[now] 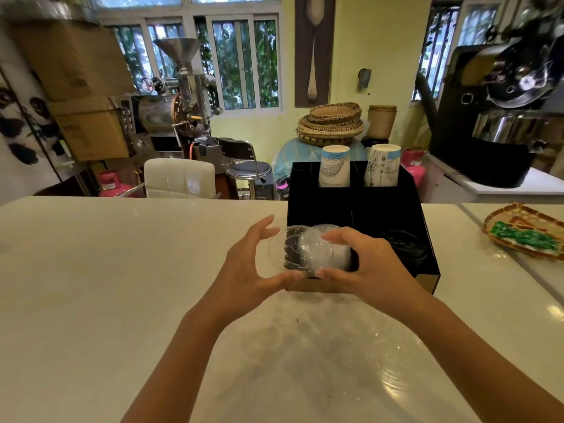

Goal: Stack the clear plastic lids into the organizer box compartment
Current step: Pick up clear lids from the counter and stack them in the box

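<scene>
Loose clear lids [335, 355] are lying faintly visible on the pale worktop [91, 270] closest to the camera, between the two bare forearms. Beyond them, a stack of clear plastic lids [317, 253] is being held over the front-left compartment of the black organizer box [360, 209]. The right hand [366, 264] is curling around the stack from the right, fingers on top and thumb underneath, gripping it. The left hand [247, 264] is cupping open on the stack's left side, thumb reaching under its near edge and fingers spread apart; whether the fingers are touching the plastic is unclear. Dark lids [406, 245] are sitting in the front-right compartment. Two paper cup stacks [360, 166] are standing upside down in the rear compartments. A woven tray [525, 230] with green packets is resting at the far right.
</scene>
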